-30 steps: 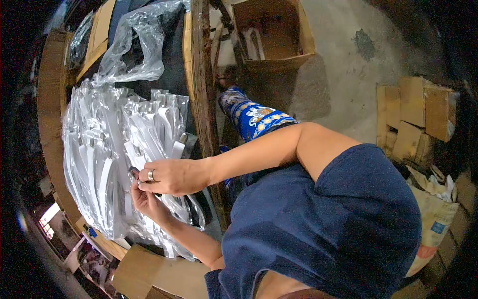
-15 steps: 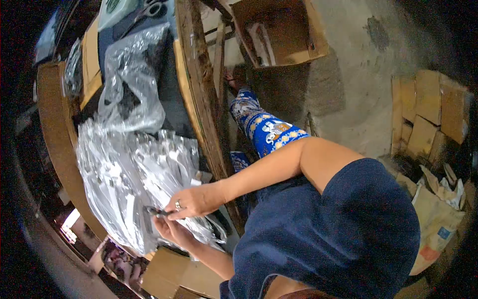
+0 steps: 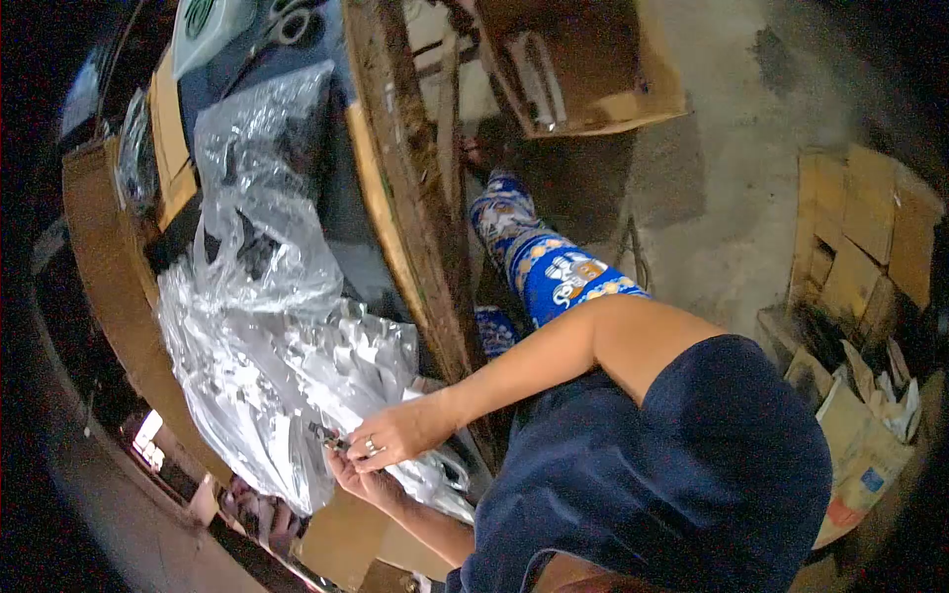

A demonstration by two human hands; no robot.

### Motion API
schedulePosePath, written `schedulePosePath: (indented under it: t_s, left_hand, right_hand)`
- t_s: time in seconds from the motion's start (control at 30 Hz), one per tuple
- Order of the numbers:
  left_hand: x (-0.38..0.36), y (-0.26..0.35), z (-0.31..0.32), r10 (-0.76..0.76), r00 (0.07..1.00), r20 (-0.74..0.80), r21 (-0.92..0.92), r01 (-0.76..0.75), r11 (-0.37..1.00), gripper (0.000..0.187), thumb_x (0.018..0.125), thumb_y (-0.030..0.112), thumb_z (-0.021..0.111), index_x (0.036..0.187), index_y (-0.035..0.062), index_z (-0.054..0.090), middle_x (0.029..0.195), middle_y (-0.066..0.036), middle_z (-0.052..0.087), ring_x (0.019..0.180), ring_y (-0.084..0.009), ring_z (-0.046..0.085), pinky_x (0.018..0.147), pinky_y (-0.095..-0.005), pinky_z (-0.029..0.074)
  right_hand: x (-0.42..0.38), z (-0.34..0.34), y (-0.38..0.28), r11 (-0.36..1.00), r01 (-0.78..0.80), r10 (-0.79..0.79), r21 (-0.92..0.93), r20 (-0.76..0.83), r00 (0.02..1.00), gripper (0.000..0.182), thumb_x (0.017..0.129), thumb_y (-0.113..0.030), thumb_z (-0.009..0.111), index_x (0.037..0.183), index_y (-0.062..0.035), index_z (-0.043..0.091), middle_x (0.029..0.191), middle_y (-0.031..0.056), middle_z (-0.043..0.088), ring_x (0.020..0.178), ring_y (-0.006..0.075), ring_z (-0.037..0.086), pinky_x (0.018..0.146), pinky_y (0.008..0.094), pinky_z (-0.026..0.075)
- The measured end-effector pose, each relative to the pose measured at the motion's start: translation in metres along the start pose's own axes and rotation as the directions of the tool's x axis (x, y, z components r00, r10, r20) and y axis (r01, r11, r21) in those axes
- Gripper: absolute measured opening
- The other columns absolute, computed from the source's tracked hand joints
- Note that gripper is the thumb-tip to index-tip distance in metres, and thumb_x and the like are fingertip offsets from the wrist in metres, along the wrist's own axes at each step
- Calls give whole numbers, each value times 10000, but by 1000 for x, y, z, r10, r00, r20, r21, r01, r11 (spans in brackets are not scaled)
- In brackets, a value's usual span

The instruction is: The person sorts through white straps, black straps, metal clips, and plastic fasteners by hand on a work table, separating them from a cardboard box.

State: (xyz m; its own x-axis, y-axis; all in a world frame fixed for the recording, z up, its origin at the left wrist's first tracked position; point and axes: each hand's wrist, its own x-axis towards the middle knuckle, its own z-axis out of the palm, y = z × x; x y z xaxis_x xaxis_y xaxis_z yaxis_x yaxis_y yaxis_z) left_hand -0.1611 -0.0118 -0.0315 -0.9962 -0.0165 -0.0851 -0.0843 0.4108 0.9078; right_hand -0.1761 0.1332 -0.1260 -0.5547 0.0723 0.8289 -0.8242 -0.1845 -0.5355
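My right hand (image 3: 400, 435), with a ring on one finger, is closed around a small dark metallic piece (image 3: 331, 438), whose exact kind is too small to make out. From below, my left hand (image 3: 362, 478) pinches at the same piece, its fingertips close to those of the right. Both hands are over a large heap of white strips (image 3: 252, 415) on the work table. Some of the heap is glossy like clear plastic. Against its upper end rests a crumpled clear plastic bag (image 3: 262, 198).
Scissors (image 3: 290, 28) and a pale container (image 3: 213, 35) are at the table's far end. A worn wooden beam (image 3: 405, 178) edges the table. An open cardboard box (image 3: 593, 69) stands on the floor, with flattened cardboard (image 3: 860, 237) and a sack (image 3: 860, 455) at right.
The whole view has shifted slightly, so the table and box appear a little moved. Both hands stay together on the small piece, which now points more to the upper left.
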Motion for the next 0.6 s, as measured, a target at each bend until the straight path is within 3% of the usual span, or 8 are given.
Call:
schedulePosePath:
  t_s: [0.1, 0.2, 0.27, 0.37, 0.6]
  left_hand:
    - [1, 2, 2, -19, 1000, -25, 40, 20, 999, 459, 830, 121, 635, 1216, 1, 419, 1119, -97, 554, 953, -164, 572, 832, -285, 474]
    - [2, 1, 6, -19, 1000, 0, -50, 19, 999, 441, 816, 125, 653, 1188, 8, 447, 1115, -96, 555, 941, -163, 573, 831, -284, 473]
    - [4, -3, 3, -33, 999, -27, -14, 33, 999, 435, 815, 125, 654, 1182, 9, 450, 1113, -94, 555, 934, -161, 573, 827, -282, 474]
    - [6, -6, -1, -20, 999, -32, 15, 21, 1000, 411, 819, 117, 652, 1166, 11, 459, 1111, -92, 553, 923, -157, 571, 818, -278, 475]
    - [5, -18, -23, -46, 997, -54, 12, 47, 999, 403, 839, 79, 626, 1194, -4, 454, 1173, -101, 536, 959, -166, 567, 852, -296, 480]
  right_hand:
    - [-4, 0, 5, 998, 12, -11, 56, -19, 1000, 290, 756, -63, 575, 1031, 25, 584, 1076, 178, 547, 969, 337, 570, 832, 391, 494]
    - [-7, 1, 7, 999, 17, -13, 43, -75, 997, 329, 762, -109, 621, 1068, 6, 579, 1093, 184, 542, 1005, 344, 567, 862, 391, 490]
    - [-6, 0, 5, 983, -64, 76, 173, -62, 995, 386, 773, -190, 663, 1107, -19, 571, 1113, 197, 536, 1049, 354, 551, 897, 391, 475]
    - [-7, 2, 6, 985, -77, 87, 156, -61, 994, 432, 773, -252, 681, 1127, -33, 566, 1121, 206, 534, 1061, 364, 545, 895, 387, 476]
    - [-6, 2, 6, 977, -80, 99, 197, -90, 991, 428, 779, -235, 674, 1133, -25, 559, 1122, 205, 530, 1056, 360, 546, 880, 384, 483]
